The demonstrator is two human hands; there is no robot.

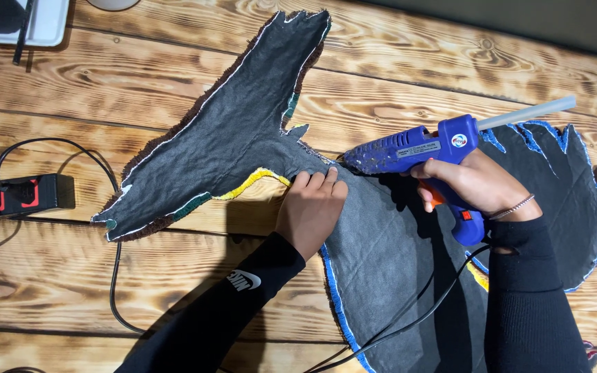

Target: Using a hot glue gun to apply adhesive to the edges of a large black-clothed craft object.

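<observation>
Head view: one camera looking down on a wooden plank counter [70,290].
Hands: two, both in black sleeves.
Right hand [475,183]: fingers wrapped around the grip of one blue glue gun [419,148], nozzle pointing left at the cloth edge just beside the left fingertips; a clear glue stick [526,112] juts from the back of the gun.
Left hand [311,207]: fingers together and flat, pressing down on the cloth, holding nothing.
Cloth piece: one large dark grey fabric shape [236,138], lying back-side up on the counter, with a forked, tail-like part reaching to the upper left and a wider body under both hands; its edges show yarn trim in white, brown, green, yellow and blue.
Cords: one black cord [409,321] runs from the gun down across the cloth; another black cord [113,276] loops over the counter at left.
Power strip: one, black with red switches [19,197], at the left edge, a plug seated in it.
Containers: one white tray [50,27] at the top left corner, a dark object in it, too cut off to identify.
</observation>
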